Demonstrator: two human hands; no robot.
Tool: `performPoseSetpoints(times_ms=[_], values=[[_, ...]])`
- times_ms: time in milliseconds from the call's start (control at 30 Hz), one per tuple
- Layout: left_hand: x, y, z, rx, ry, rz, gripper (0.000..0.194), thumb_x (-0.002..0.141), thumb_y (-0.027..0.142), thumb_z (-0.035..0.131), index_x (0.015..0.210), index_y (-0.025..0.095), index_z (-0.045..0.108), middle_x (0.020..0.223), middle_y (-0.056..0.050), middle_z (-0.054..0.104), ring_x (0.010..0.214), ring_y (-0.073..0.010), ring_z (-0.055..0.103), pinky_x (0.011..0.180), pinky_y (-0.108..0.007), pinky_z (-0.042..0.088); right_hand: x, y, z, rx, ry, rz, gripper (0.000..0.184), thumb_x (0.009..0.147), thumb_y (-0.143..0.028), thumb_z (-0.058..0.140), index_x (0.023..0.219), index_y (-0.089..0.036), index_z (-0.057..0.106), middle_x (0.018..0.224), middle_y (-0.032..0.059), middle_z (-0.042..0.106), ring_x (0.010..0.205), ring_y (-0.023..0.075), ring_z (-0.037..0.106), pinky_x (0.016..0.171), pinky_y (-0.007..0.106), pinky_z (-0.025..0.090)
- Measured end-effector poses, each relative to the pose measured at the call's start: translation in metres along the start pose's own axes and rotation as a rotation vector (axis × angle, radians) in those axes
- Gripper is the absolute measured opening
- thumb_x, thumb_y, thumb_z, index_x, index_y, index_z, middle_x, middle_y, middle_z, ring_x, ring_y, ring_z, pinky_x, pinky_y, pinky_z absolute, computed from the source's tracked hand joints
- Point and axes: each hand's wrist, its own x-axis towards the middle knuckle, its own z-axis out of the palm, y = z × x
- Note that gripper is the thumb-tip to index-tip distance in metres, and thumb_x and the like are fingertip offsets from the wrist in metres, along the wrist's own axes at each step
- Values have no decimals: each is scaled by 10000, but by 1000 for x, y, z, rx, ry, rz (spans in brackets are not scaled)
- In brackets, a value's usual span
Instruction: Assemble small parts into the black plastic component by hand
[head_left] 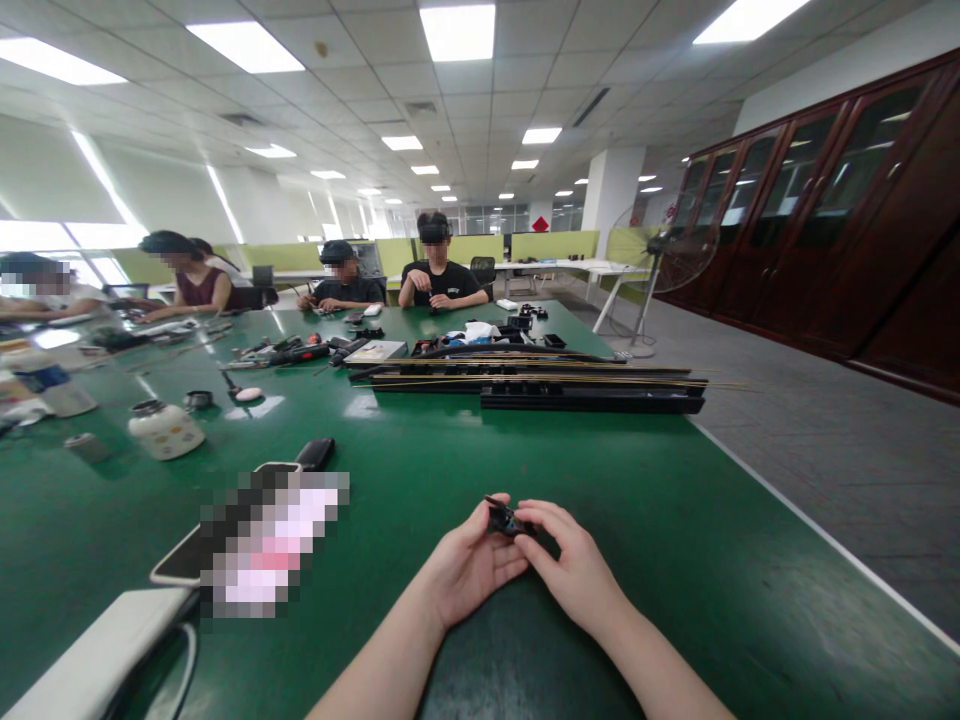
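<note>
Between my two hands, just above the green tabletop (pixel 420 450), is a small black part (pixel 504 520) with a thin flap-like piece standing up at its upper left. What kind of part it is I cannot make out. My left hand (pixel 474 562) cradles it from the left, palm up, with the thumb against its side. From the right, the thumb and fingers of my right hand (pixel 574 560) pinch its other end. Fingers cover portions of the part.
Long black rails (pixel 592 400) and thin yellowish rods lie across the table ahead. To the left are a phone (pixel 232 520), a white box-shaped device (pixel 97 650) with a cable, and a white jar (pixel 166 430). Several people sit farther off; a fan (pixel 656 245) stands right.
</note>
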Motion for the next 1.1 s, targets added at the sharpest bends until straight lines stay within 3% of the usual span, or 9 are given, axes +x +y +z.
performPoseSetpoints(times_ms=[200,467,933,1100], values=[[2,-1,-3,6,38,-9,265,812,322,521,1053,214,538,980,-74,613,832,-171,612,897,-364,366,1,4,-1,-34,-55,48,200,756,-208,550,940,-240,622,1035,50,624,1012,219,534,920,395,405],[3,-2,-3,18,49,-14,286,838,344,464,1064,181,527,973,-92,598,817,-179,614,863,-361,379,-1,-3,-1,-100,-116,8,166,743,-175,564,891,-228,619,1058,50,608,1041,215,505,925,375,387],[2,-1,0,-22,49,-12,265,840,370,456,1044,217,528,1017,-77,594,829,-176,615,857,-346,392,0,-5,-1,-25,-6,-11,183,761,-185,543,931,-224,599,1049,56,610,1018,206,523,907,367,404],[2,0,-2,-24,33,-21,301,833,388,464,1063,205,528,985,-83,615,843,-182,617,873,-347,387,-1,-4,0,56,47,68,180,768,-242,543,938,-231,601,989,53,629,958,211,562,874,369,420]])
